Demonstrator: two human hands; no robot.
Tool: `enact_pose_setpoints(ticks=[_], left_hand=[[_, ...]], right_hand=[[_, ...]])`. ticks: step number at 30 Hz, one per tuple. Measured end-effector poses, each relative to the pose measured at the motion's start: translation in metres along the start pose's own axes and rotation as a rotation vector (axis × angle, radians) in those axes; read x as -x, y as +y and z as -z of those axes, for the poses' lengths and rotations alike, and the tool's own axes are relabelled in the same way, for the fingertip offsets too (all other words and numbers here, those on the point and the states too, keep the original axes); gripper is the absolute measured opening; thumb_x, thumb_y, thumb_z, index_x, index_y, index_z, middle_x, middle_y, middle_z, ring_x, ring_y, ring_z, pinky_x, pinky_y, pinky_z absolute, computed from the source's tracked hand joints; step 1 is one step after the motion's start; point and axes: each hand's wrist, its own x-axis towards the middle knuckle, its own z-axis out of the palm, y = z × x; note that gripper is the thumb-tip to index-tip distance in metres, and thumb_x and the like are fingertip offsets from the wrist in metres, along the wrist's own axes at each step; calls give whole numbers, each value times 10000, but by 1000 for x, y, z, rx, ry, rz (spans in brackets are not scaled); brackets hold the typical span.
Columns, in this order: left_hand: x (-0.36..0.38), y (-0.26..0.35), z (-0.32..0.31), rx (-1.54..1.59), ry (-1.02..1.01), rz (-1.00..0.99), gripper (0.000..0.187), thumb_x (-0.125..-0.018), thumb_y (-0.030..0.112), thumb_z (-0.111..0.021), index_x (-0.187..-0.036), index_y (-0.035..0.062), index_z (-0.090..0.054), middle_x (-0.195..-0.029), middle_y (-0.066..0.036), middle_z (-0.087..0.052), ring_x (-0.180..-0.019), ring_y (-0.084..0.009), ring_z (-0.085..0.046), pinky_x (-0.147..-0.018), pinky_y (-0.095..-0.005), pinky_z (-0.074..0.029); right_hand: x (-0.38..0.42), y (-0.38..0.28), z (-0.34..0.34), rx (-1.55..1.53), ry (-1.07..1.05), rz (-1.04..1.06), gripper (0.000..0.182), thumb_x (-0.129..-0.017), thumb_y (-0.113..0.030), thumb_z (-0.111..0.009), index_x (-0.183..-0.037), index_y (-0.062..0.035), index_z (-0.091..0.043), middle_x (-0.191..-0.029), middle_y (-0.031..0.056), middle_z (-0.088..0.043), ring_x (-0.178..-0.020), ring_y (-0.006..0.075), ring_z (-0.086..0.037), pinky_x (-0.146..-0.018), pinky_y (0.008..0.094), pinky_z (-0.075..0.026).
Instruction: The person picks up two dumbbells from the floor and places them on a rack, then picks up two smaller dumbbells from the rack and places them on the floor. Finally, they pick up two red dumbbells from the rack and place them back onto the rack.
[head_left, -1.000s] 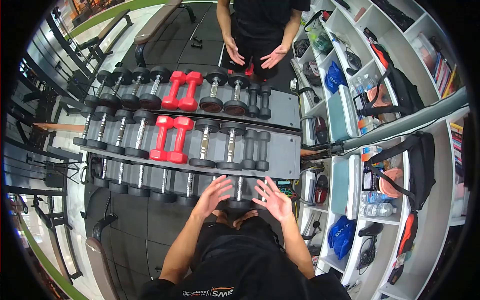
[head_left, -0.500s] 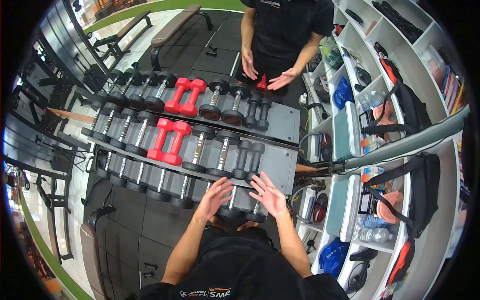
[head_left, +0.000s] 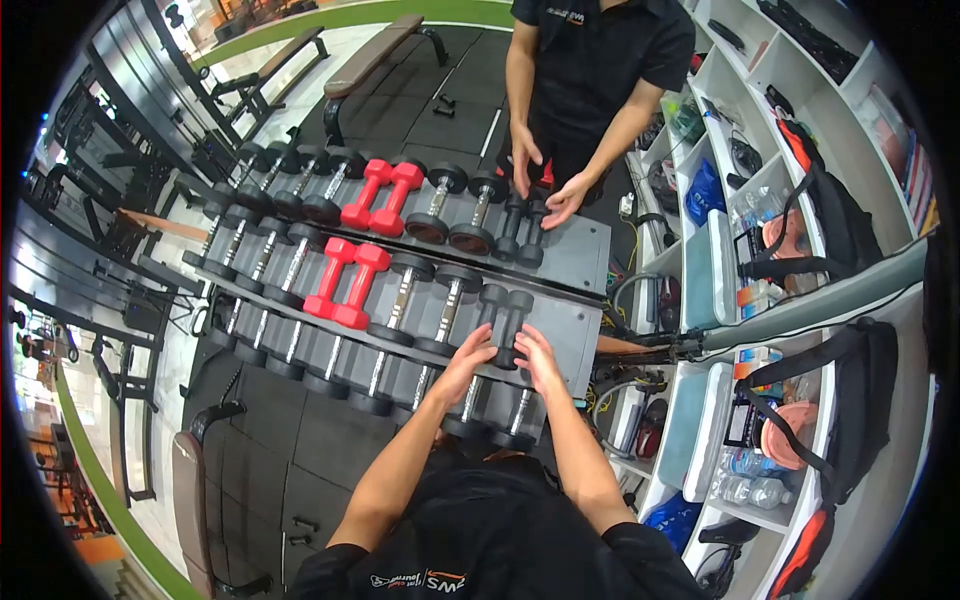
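Both hands are empty, fingers loosely bent and spread, palms turned roughly toward each other with a narrow gap between them. The left hand (head_left: 468, 362) is at the near left of a pair of small black dumbbells (head_left: 515, 322), and the right hand (head_left: 540, 362) is at the near right; whether any fingertip touches them cannot be told. The pair lies side by side at twelve o'clock from the hands, on the top tier of a grey rack (head_left: 582, 340), the nearer ends reaching into the space between the hands.

Along that tier at ten o'clock come two bigger dumbbells (head_left: 450, 310) with shiny handles, then two red dumbbells (head_left: 362, 288) next to each other, then more shiny-handled ones farther out. A lower row of dumbbells (head_left: 374, 378) runs from nine o'clock round to six, passing below the hands. The person's black shirt (head_left: 500, 540) is at six.

At eight o'clock a bench (head_left: 190, 490) with a brown pad stands on dark floor mats (head_left: 255, 440). Beyond the rack at twelve, a mirror (head_left: 475, 75) repeats the rack, the dumbbells and the person. At three o'clock are white shelves (head_left: 908, 400) with a black bag (head_left: 850, 390); a box (head_left: 680, 430) sits between three and four, clear bottles (head_left: 755, 490) at four, and a blue plastic bag (head_left: 672, 522) between four and five.
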Motion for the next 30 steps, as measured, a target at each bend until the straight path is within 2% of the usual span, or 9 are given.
enact_pose_setpoints(ticks=[3, 6, 8, 9, 13, 16, 21, 29, 30], left_hand=[[-30, 0, 1, -152, 26, -7, 777, -858, 154, -643, -1530, 73, -262, -1571, -179, -260, -1438, -285, -281, -1165, -392, -233], [-57, -9, 7, -365, 46, -44, 900, -786, 170, -696, -1539, 68, -213, -1557, -218, -252, -1439, -323, -268, -1160, -396, -252], [-71, -16, 10, -591, 94, -57, 938, -766, 201, -723, -1537, 65, -207, -1547, -225, -264, -1438, -336, -266, -1157, -393, -258], [-78, -22, 13, -636, 109, -63, 971, -742, 228, -739, -1524, 26, -199, -1523, -249, -283, -1426, -363, -281, -1155, -397, -267], [-100, -57, 29, -984, 221, -73, 1008, -744, 267, -761, -1510, 10, -158, -1445, -301, -344, -1338, -465, -361, -1114, -482, -332], [-109, -63, 36, -1017, 231, 23, 996, -751, 259, -753, -1511, 22, -153, -1428, -298, -363, -1303, -471, -400, -1087, -507, -357], [-122, -69, 35, -1250, 229, 27, 972, -790, 262, -725, -1491, -49, -128, -1334, -326, -414, -1227, -477, -463, -1020, -504, -423], [-130, -59, 24, -1258, 245, 184, 930, -872, 282, -683, -1478, -65, -68, -1273, -334, -457, -1130, -456, -563, -947, -484, -492], [-133, -59, 25, -1259, 250, 179, 896, -866, 275, -692, -1454, -62, -106, -1262, -332, -468, -1116, -456, -576, -941, -485, -498]], right_hand=[[-15, 5, -14, 180, 166, 18, 522, -879, -251, -625, -1363, -124, -476, -1198, 73, -618, -1106, 206, -570, -801, 338, -481], [-38, 19, -21, 500, 366, 99, 623, -780, -174, -710, -1346, -65, -472, -1147, 148, -614, -1044, 290, -606, -926, 379, -483], [-41, 19, -27, 686, 393, 125, 680, -760, -194, -749, -1353, -63, -442, -1243, 192, -535, -1143, 346, -559, -976, 421, -466], [-42, 18, -29, 760, 396, 117, 699, -761, -205, -755, -1362, -59, -429, -1262, 200, -520, -1163, 362, -549, -991, 432, -460], [-49, 16, -36, 940, 423, 92, 734, -776, -245, -756, -1383, -40, -399, -1320, 219, -464, -1212, 404, -516, -1019, 462, -446], [-51, 7, -43, 998, 428, 68, 740, -798, -300, -751, -1377, -21, -384, -1330, 230, -439, -1190, 420, -531, -988, 495, -464], [-58, 5, -45, 1087, 395, 60, 710, -829, -341, -735, -1319, 9, -359, -1292, 260, -441, -1104, 445, -583, -924, 519, -498], [-78, 13, -43, 1161, 266, -45, 696, -875, -284, -657, -1321, 86, -272, -1235, 333, -539, -1100, 461, -593, -950, 493, -489], [-82, 11, -42, 1154, 246, -75, 699, -875, -274, -653, -1322, 100, -268, -1238, 340, -540, -1115, 462, -586, -962, 484, -485]])
